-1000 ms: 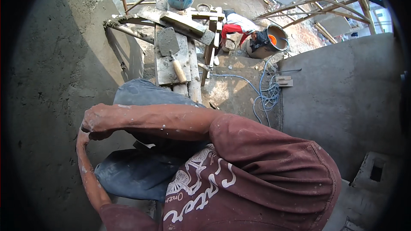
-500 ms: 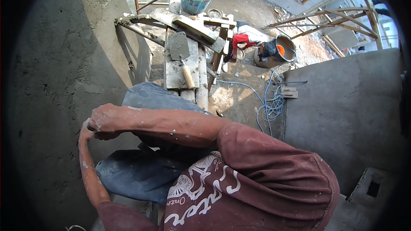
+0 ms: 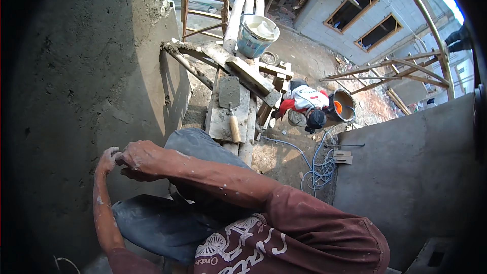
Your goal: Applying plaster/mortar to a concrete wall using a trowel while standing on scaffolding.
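Note:
My left hand (image 3: pixel 108 160) and my right hand (image 3: pixel 141 156) meet close to the grey plastered wall (image 3: pixel 76 96) on the left. Both are closed, fingers bent, around something small and dark that I cannot make out. My right forearm reaches across my bent, dusty blue-trousered legs. Beyond my knees a trowel (image 3: pixel 235 128) with a wooden handle and a mortar-smeared blade lies on a mortar-stained wooden board (image 3: pixel 218 128). Neither hand touches it.
A bucket (image 3: pixel 253 38) stands on the scaffold planks, near a rough timber beam (image 3: pixel 248 73). Below, a co-worker (image 3: pixel 307 100) bends beside a drum (image 3: pixel 343 105). A blue hose (image 3: pixel 320 175) lies coiled by the right-hand wall (image 3: pixel 406 172). A wooden ladder (image 3: pixel 205 2) stands at the back.
The view has tilted up, so the bucket, trowel and scaffold sit lower in it. My hands stay together, slightly farther right. The co-worker's head and back now show more.

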Motion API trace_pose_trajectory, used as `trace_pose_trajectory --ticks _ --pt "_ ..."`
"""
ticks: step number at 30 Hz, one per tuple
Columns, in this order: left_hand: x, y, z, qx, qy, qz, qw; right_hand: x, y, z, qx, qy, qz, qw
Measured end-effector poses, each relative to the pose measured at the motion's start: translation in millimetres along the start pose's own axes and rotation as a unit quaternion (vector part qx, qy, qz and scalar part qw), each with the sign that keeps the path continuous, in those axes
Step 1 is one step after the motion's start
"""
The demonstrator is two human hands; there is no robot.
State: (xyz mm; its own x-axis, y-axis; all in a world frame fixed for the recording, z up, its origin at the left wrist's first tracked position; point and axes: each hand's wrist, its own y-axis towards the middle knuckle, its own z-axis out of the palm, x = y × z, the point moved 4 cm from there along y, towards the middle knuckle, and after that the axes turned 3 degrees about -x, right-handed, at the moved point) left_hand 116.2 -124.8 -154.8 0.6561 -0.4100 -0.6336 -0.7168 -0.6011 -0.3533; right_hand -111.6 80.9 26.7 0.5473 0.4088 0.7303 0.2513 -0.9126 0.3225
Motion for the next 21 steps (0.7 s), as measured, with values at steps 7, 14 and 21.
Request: trace_pose_trajectory --ticks 7,14,21 --pt "-10 -13 2 -0.054 -0.086 -0.132 0.986 -44 -59 -119 -0.347 0.247 0.150 0.892" --pt "-12 -11 0 -0.018 -0.049 -0.180 0.982 -275 -267 -52 -0.287 -0.207 0.506 0.787" --pt "-3 -20 5 -0.006 -0.056 -0.204 0.977 -302 -271 -31 -0.211 -0.219 0.501 0.810"
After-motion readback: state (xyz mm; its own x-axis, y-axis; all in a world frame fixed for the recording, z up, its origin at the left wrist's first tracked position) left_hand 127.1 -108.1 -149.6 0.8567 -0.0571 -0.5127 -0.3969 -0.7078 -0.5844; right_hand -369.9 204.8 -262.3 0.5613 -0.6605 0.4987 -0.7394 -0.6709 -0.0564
